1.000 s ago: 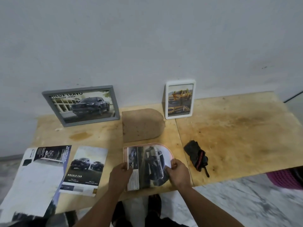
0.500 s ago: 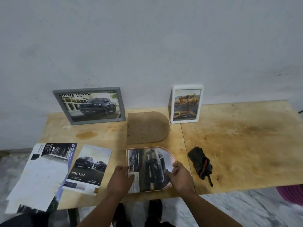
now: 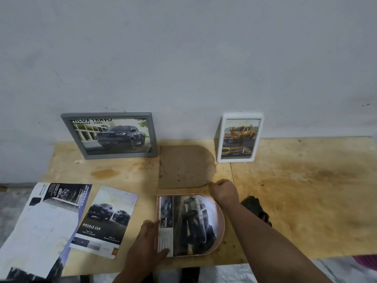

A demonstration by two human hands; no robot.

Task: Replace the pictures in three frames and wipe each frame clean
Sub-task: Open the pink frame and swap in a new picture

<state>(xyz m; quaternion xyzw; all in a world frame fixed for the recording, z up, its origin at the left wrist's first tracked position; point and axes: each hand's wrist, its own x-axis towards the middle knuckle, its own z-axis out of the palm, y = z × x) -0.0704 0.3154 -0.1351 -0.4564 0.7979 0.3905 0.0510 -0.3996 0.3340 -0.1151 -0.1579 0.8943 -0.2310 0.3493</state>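
Observation:
An arched frame with a pink rim [image 3: 222,221] lies flat near the table's front edge, with a dark-truck picture [image 3: 189,223] lying in it. My left hand [image 3: 145,244] grips the frame's left edge, thumb over the picture's lower corner. My right hand [image 3: 224,190] is beyond the frame, fingers curled and pinching the near right corner of the brown arched backing board [image 3: 183,166], which lies flat. A grey frame [image 3: 110,135] and a white frame [image 3: 239,137], each with a truck picture, lean on the wall. A black cloth [image 3: 257,207] is partly hidden by my right forearm.
A loose "Double Cab" picture [image 3: 108,219] and a large brochure [image 3: 40,227] lie at the left, the brochure hanging over the wooden table's [image 3: 306,190] edge. The wall runs close behind the table. Something pink [image 3: 367,260] sits on the floor at the lower right.
My right hand has left the arched frame's right edge and moved away from me to the backing board's corner. My left hand stays on the frame. The camera has moved closer.

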